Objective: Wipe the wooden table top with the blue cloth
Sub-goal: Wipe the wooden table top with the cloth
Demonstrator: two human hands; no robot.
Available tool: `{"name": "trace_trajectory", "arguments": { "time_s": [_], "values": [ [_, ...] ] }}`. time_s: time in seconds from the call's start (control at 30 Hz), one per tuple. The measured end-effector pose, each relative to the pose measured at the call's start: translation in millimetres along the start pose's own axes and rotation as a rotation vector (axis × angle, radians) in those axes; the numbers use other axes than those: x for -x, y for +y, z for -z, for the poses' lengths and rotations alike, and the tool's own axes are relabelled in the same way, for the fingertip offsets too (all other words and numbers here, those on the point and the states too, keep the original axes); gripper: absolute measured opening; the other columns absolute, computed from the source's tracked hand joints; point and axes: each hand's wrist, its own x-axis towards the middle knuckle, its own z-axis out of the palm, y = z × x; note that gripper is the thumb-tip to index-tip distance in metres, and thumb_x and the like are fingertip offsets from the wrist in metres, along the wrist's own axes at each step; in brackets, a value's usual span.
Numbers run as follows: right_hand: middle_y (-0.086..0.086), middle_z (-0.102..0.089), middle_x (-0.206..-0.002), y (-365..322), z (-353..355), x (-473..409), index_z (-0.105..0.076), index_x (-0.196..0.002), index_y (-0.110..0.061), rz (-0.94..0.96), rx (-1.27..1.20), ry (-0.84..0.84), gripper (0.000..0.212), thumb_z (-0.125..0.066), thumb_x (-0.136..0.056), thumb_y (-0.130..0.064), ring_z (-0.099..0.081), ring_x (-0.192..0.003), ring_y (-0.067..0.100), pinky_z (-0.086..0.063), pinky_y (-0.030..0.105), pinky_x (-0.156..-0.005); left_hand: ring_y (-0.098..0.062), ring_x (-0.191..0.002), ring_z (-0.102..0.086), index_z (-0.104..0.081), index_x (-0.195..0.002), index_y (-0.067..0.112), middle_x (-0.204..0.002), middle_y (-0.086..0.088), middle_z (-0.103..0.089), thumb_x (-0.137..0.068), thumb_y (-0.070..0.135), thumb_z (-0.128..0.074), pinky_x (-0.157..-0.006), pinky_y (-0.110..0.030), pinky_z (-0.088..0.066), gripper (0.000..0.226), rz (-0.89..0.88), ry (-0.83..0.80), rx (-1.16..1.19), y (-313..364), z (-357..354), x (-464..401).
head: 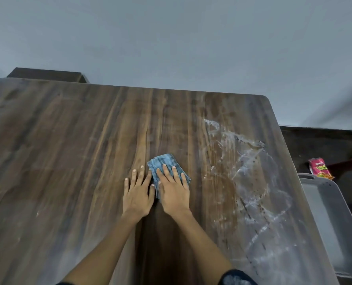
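Your right hand (174, 192) lies flat, fingers straight, pressing the folded blue cloth (167, 167) onto the wooden table top (68, 151) at the centre of the frame. Your left hand (138, 192) rests open on the bare wood just beside it, thumb touching the cloth's edge. The job looks only partly done: white smeared streaks (247, 173) cover the right of the frame (right where the cloth has yet to go). The red snack packet (320, 168) at the right edge carries print too blurred to read.

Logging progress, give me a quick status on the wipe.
Right hand flat on cloth, left hand flat on table beside it. White smears unwiped to the right. Nothing in the way.
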Motion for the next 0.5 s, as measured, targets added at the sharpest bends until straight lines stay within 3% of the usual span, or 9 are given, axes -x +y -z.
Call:
{"name": "trace_trajectory", "arguments": {
  "time_s": [0.1, 0.2, 0.3, 0.43, 0.5],
  "values": [
    [-0.012, -0.005, -0.159, 35, 18, -37, -0.007, -0.151, -0.031, 0.007, 0.084, -0.016, 0.061, 0.007, -0.093, -0.04, 0.003, -0.147, 0.013, 0.008, 0.034, -0.115, -0.02, -0.143, 0.003, -0.007, -0.146, 0.027, -0.156, 0.001, -0.002, -0.079, 0.051, 0.006, -0.114, -0.042, 0.002, 0.073, -0.014, 0.028, -0.031, 6, 3, -22],
    [-0.012, 0.003, -0.158, 81, 45, -82, 0.0, -0.151, -0.032, -0.168, 0.1, -0.009, 0.048, -0.012, -0.104, -0.03, 0.006, -0.146, 0.014, 0.002, 0.038, -0.119, -0.019, -0.143, 0.005, -0.007, -0.146, 0.027, -0.156, 0.002, -0.003, -0.078, 0.052, 0.007, -0.114, -0.042, 0.003, 0.074, -0.053, 0.037, -0.027, 19, 5, -55],
    [-0.009, 0.003, -0.159, 135, 74, -111, -0.002, -0.151, -0.03, -0.381, 0.067, 0.032, 0.049, -0.012, -0.104, -0.03, 0.004, -0.147, 0.016, -0.001, 0.04, -0.12, -0.018, -0.143, 0.008, -0.004, -0.146, 0.028, -0.156, 0.002, 0.001, -0.079, 0.053, 0.008, -0.114, -0.041, 0.005, 0.073, -0.106, 0.028, -0.075, 33, 7, -94],
    [-0.003, 0.001, -0.16, 145, 85, -140, -0.005, -0.152, -0.026, -0.593, 0.003, 0.074, 0.05, -0.018, -0.104, -0.027, 0.003, -0.147, 0.024, -0.002, 0.045, -0.118, -0.019, -0.143, 0.007, -0.008, -0.147, 0.027, -0.156, 0.001, 0.0, -0.096, 0.045, -0.016, -0.114, -0.04, 0.005, 0.054, -0.112, 0.019, -0.083, 49, 16, -149],
    [-0.002, 0.001, -0.16, 121, 79, -154, -0.006, -0.152, -0.026, -0.591, -0.007, 0.099, 0.051, -0.021, -0.103, -0.026, 0.004, -0.147, 0.025, 0.001, 0.046, -0.117, -0.02, -0.143, 0.004, -0.009, -0.147, 0.027, -0.156, 0.0, -0.003, -0.097, 0.041, -0.023, -0.114, -0.041, 0.003, 0.053, -0.09, 0.035, -0.077, 51, 20, -175]
  ]
}}
